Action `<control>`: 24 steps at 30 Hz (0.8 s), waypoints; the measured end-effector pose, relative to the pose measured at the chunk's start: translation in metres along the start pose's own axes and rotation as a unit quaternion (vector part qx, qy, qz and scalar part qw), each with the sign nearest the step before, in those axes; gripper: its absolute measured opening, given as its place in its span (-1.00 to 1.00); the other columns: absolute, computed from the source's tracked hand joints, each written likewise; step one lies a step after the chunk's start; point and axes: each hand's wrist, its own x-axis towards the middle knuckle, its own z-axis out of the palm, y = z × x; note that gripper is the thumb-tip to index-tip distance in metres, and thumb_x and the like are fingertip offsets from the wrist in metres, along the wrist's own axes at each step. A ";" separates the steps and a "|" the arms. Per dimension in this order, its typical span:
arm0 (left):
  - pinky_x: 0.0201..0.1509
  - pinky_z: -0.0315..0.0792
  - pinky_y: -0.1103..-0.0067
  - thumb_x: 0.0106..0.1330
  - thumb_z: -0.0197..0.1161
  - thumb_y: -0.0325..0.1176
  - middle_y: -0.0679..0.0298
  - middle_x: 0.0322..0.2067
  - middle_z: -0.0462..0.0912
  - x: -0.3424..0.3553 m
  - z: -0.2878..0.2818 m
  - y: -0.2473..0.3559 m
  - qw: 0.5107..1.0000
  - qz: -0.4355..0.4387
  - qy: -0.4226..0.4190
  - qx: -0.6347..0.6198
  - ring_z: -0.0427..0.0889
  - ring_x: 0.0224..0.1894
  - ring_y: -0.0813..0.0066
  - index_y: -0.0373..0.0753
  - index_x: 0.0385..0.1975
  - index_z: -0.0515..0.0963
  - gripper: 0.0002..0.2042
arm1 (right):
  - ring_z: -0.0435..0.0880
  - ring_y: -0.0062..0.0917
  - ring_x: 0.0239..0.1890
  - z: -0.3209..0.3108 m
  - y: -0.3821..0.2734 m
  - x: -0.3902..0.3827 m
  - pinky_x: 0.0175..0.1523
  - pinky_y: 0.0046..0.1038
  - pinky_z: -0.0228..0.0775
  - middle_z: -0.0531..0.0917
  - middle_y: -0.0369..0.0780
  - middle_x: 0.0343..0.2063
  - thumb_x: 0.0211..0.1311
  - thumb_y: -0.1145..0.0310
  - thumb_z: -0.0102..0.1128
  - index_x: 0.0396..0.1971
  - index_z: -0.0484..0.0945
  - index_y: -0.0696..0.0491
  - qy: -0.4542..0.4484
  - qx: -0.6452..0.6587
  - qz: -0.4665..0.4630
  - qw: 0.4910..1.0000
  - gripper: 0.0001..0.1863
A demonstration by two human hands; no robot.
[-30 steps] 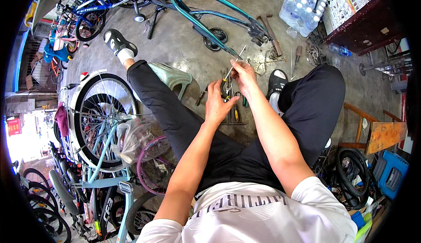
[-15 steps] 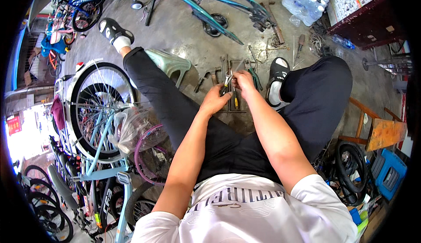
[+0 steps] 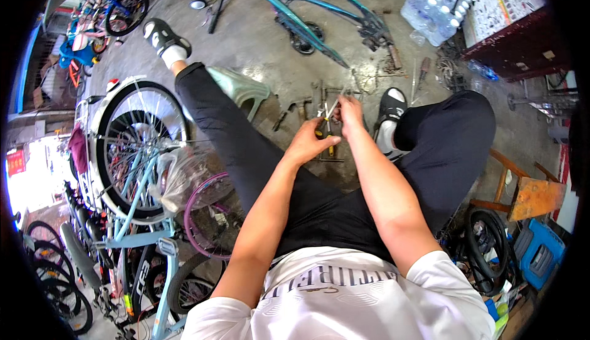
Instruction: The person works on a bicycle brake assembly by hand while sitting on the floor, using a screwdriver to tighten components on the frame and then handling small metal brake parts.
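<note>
Both my hands are together above the tools on the floor, between my spread legs. My left hand has its fingers curled round a yellow-and-black-handled tool; the thumb sticks out to the right. Its working end is too small to make out. My right hand pinches a slim silver piece that slants down toward the left hand's tool. Whether the two touch, I cannot tell. Below them on the floor lies a tool with a yellow handle, and a hammer-like tool lies to the left.
A teal bicycle frame lies ahead beside shrink-wrapped bottles. A pale green plastic stool lies beyond my left leg. At left stands a light-blue bicycle with a white-rimmed wheel. A screwdriver lies at right.
My left thumb has spread away from the tool. My right hand has shifted slightly, and the silver piece in it shows more clearly. The whole view has moved a little.
</note>
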 end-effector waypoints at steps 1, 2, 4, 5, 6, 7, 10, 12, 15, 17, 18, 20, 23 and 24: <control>-0.11 0.61 0.48 0.13 0.59 -0.22 -0.07 0.16 0.50 -0.001 -0.007 0.031 0.993 -0.063 -0.032 -0.096 0.71 -0.13 0.32 -0.48 0.35 0.31 -0.15 | 0.51 -0.63 -0.57 -0.003 -0.008 0.006 -0.48 -0.52 0.35 0.60 -0.30 -0.46 0.39 0.27 0.23 -0.16 0.61 0.10 0.004 0.009 -0.039 0.999 -0.79; -0.11 0.61 0.48 0.14 0.58 -0.30 -0.03 0.17 0.47 -0.003 -0.015 0.046 0.995 -0.027 -0.016 -0.095 0.71 -0.12 0.32 -0.46 0.36 0.30 -0.18 | 0.50 -0.65 -0.56 0.008 -0.021 -0.002 -0.47 -0.54 0.34 0.59 -0.31 -0.46 0.41 0.27 0.22 -0.17 0.60 0.10 0.008 0.028 -0.069 0.997 -0.79; -0.12 0.60 0.46 0.16 0.52 -0.45 0.06 0.15 0.42 -0.006 -0.025 0.064 0.996 0.000 0.023 -0.091 0.68 -0.15 0.35 -0.39 0.37 0.31 -0.25 | 0.49 -0.67 -0.54 0.023 -0.053 -0.016 -0.46 -0.57 0.33 0.56 -0.34 -0.47 0.43 0.27 0.20 -0.19 0.60 0.11 0.001 0.044 -0.128 0.991 -0.80; -0.12 0.60 0.46 0.15 0.52 -0.45 0.07 0.15 0.42 -0.004 -0.026 0.069 0.997 0.020 0.042 -0.067 0.67 -0.18 0.36 -0.37 0.37 0.32 -0.25 | 0.49 -0.67 -0.54 0.026 -0.064 -0.018 -0.45 -0.58 0.33 0.55 -0.35 -0.47 0.45 0.27 0.19 -0.19 0.59 0.11 -0.004 0.041 -0.159 0.986 -0.80; -0.12 0.59 0.46 0.14 0.52 -0.46 0.07 0.14 0.43 -0.002 -0.026 0.073 0.996 0.039 0.063 -0.044 0.66 -0.20 0.37 -0.35 0.36 0.33 -0.25 | 0.47 -0.68 -0.55 0.027 -0.071 -0.019 -0.45 -0.57 0.33 0.52 -0.36 -0.47 0.45 0.28 0.18 -0.19 0.59 0.13 -0.003 0.048 -0.184 0.982 -0.80; -0.12 0.59 0.47 0.13 0.52 -0.46 0.08 0.13 0.43 -0.002 -0.026 0.077 0.995 0.057 0.083 -0.020 0.64 -0.23 0.38 -0.34 0.36 0.34 -0.25 | 0.44 -0.71 -0.57 0.027 -0.076 -0.021 -0.44 -0.58 0.31 0.53 -0.38 -0.48 0.49 0.28 0.13 -0.13 0.59 0.12 -0.001 0.038 -0.207 0.978 -0.79; -0.10 0.57 0.48 0.10 0.51 -0.47 0.12 0.11 0.45 -0.001 -0.023 0.087 0.994 0.051 0.096 -0.004 0.62 -0.25 0.38 -0.27 0.35 0.37 -0.26 | 0.44 -0.70 -0.59 0.022 -0.079 -0.023 -0.46 -0.57 0.33 0.52 -0.36 -0.48 0.50 0.30 0.11 -0.08 0.59 0.16 0.018 0.054 -0.209 0.976 -0.76; -0.10 0.57 0.47 0.10 0.51 -0.46 0.13 0.11 0.46 0.000 -0.022 0.090 0.994 0.053 0.095 0.004 0.62 -0.25 0.37 -0.26 0.34 0.38 -0.27 | 0.44 -0.69 -0.59 0.018 -0.078 -0.022 -0.46 -0.55 0.34 0.52 -0.35 -0.48 0.50 0.30 0.10 -0.06 0.60 0.16 0.040 0.052 -0.213 0.975 -0.75; -0.09 0.57 0.46 0.11 0.51 -0.46 0.14 0.11 0.47 0.001 -0.021 0.092 0.993 0.059 0.097 0.012 0.63 -0.26 0.36 -0.26 0.34 0.39 -0.28 | 0.45 -0.69 -0.59 0.016 -0.080 -0.022 -0.47 -0.53 0.34 0.52 -0.34 -0.48 0.50 0.29 0.10 -0.06 0.60 0.16 0.038 0.060 -0.214 0.974 -0.75; -0.09 0.58 0.44 0.12 0.50 -0.46 0.14 0.11 0.47 0.002 -0.022 0.094 0.992 0.062 0.104 0.020 0.63 -0.27 0.35 -0.25 0.33 0.39 -0.29 | 0.46 -0.68 -0.58 0.016 -0.084 -0.023 -0.47 -0.54 0.34 0.52 -0.35 -0.47 0.50 0.30 0.10 -0.08 0.60 0.16 0.023 0.068 -0.211 0.975 -0.76; -0.06 0.57 0.43 0.11 0.50 -0.48 0.13 0.13 0.46 0.002 -0.021 0.094 0.991 0.067 0.111 0.027 0.63 -0.23 0.31 -0.24 0.33 0.40 -0.30 | 0.46 -0.68 -0.58 0.016 -0.086 -0.023 -0.47 -0.55 0.34 0.51 -0.35 -0.47 0.48 0.32 0.11 -0.11 0.60 0.17 0.019 0.079 -0.205 0.975 -0.77; -0.02 0.57 0.39 0.10 0.49 -0.51 0.11 0.15 0.44 0.002 -0.019 0.092 0.988 0.078 0.126 0.041 0.63 -0.15 0.23 -0.22 0.32 0.41 -0.30 | 0.46 -0.68 -0.58 0.016 -0.089 -0.023 -0.46 -0.56 0.33 0.53 -0.35 -0.47 0.48 0.32 0.10 -0.10 0.60 0.17 0.012 0.091 -0.196 0.976 -0.77; 0.05 0.54 0.33 0.05 0.50 -0.56 0.08 0.23 0.38 -0.002 -0.019 0.095 0.969 0.143 0.174 0.102 0.58 0.00 0.09 -0.20 0.30 0.43 -0.29 | 0.48 -0.67 -0.57 0.013 -0.092 -0.019 -0.44 -0.57 0.32 0.57 -0.32 -0.45 0.51 0.29 0.09 -0.01 0.59 0.17 0.001 0.102 -0.186 0.977 -0.72; 0.09 0.52 0.29 0.01 0.50 -0.61 0.06 0.31 0.32 -0.004 -0.023 0.099 0.963 0.169 0.175 0.119 0.52 0.11 -0.01 -0.20 0.28 0.44 -0.28 | 0.48 -0.67 -0.57 0.013 -0.093 -0.020 -0.43 -0.57 0.33 0.58 -0.32 -0.45 0.50 0.29 0.08 0.00 0.59 0.17 -0.006 0.110 -0.180 0.977 -0.72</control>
